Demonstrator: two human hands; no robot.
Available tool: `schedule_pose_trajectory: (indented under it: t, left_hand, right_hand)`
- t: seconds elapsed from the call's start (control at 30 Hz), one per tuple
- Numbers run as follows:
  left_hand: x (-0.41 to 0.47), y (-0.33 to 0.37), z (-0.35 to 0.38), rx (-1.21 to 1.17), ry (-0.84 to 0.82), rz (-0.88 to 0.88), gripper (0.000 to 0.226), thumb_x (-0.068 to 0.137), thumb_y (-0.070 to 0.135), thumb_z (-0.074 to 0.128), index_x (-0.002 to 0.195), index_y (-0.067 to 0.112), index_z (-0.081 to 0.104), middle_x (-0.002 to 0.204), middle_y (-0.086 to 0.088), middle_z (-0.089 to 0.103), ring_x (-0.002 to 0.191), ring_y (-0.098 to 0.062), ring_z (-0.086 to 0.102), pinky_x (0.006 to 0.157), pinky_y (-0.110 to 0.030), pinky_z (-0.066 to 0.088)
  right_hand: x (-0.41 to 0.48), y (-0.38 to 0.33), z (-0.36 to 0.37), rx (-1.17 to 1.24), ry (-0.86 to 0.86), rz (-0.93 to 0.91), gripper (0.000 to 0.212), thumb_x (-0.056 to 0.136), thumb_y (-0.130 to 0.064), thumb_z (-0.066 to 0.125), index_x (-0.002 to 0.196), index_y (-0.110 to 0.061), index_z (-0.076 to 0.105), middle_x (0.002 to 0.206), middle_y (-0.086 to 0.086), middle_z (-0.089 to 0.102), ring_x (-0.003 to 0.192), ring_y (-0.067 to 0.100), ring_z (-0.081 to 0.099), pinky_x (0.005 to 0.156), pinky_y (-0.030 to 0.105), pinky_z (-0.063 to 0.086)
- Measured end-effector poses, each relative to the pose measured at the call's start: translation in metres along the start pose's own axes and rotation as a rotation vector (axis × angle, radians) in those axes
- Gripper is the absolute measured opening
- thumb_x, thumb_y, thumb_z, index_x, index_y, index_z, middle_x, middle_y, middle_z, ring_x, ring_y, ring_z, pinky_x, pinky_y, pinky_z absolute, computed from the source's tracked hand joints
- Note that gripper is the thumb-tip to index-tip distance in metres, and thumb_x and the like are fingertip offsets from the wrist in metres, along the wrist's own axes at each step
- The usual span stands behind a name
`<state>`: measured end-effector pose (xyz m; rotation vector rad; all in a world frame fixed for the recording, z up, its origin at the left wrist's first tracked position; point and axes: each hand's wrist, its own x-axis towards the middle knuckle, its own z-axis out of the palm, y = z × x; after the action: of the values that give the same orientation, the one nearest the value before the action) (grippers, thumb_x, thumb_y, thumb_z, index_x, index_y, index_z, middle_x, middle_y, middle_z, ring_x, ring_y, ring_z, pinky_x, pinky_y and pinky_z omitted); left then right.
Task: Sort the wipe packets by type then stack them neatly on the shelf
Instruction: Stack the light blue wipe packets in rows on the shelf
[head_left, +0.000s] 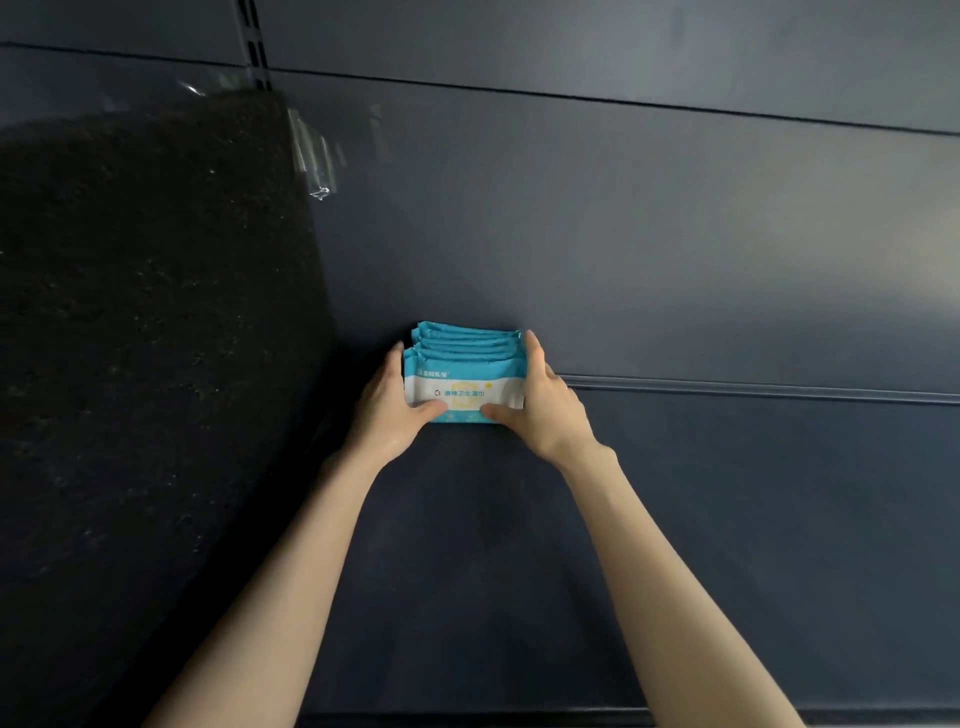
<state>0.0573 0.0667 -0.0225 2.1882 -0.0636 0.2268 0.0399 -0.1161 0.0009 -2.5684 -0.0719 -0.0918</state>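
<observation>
A stack of several teal-and-white wipe packets (464, 370) sits on the dark blue shelf (675, 519), pushed against the back panel near the left divider. My left hand (390, 405) presses the stack's left side with its thumb on the top packet's front edge. On the opposite side my right hand (543, 402) does the same, thumb on the front edge. All visible packets look like the same type.
A black speckled side panel (145, 338) stands upright on the left, with clear tape (314, 156) on its upper edge. The dark blue back panel (675, 234) rises behind the stack. The shelf's front edge (519, 719) runs along the bottom.
</observation>
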Motion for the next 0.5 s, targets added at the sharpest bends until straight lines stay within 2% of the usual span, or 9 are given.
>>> schedule_pose_trajectory:
  t: [0.03,0.1,0.27,0.4,0.5]
  left_hand:
    - [-0.005,0.005,-0.003,0.044,0.025,0.004,0.082,0.08,0.017,0.074,0.146,0.012,0.026,0.144,-0.004,0.042,0.132,-0.021,0.039,0.106,-0.035,0.036]
    - [-0.015,0.017,-0.009,0.126,0.078,0.055,0.075,0.085,0.018,0.069,0.147,0.011,0.028,0.146,-0.008,0.038,0.134,-0.024,0.036,0.107,-0.036,0.033]
    - [-0.041,0.049,-0.014,0.245,0.174,0.341,0.042,0.086,0.014,0.066,0.125,0.003,0.055,0.129,-0.013,0.054,0.118,-0.032,0.049,0.1,-0.041,0.04]
    - [-0.073,0.084,-0.002,0.19,0.193,0.54,0.03,0.085,0.017,0.062,0.111,0.003,0.063,0.114,-0.011,0.061,0.105,-0.032,0.056,0.092,-0.038,0.042]
    - [-0.111,0.111,0.016,0.113,0.108,0.642,0.032,0.087,0.025,0.055,0.111,0.006,0.063,0.112,-0.005,0.062,0.106,-0.024,0.057,0.093,-0.036,0.044]
  right_hand:
    - [-0.005,-0.001,-0.003,-0.02,0.034,-0.01,0.094,0.086,-0.036,0.066,0.151,-0.019,0.001,0.148,0.005,0.037,0.129,0.031,0.041,0.103,0.044,0.036]
    - [-0.019,-0.002,-0.012,-0.047,0.109,-0.031,0.08,0.091,-0.034,0.06,0.151,-0.018,0.009,0.149,0.004,0.035,0.13,0.03,0.039,0.101,0.041,0.035]
    - [-0.068,0.002,-0.043,-0.105,0.292,-0.058,0.048,0.096,-0.031,0.053,0.138,-0.012,0.04,0.145,0.005,0.04,0.128,0.028,0.04,0.101,0.037,0.034]
    - [-0.122,0.014,-0.065,-0.098,0.461,-0.046,0.035,0.095,-0.027,0.055,0.126,-0.011,0.053,0.135,0.003,0.051,0.117,0.026,0.047,0.096,0.035,0.038]
    - [-0.173,0.036,-0.076,-0.094,0.617,-0.036,0.029,0.092,-0.024,0.058,0.117,-0.01,0.061,0.123,0.003,0.06,0.107,0.025,0.055,0.089,0.036,0.047]
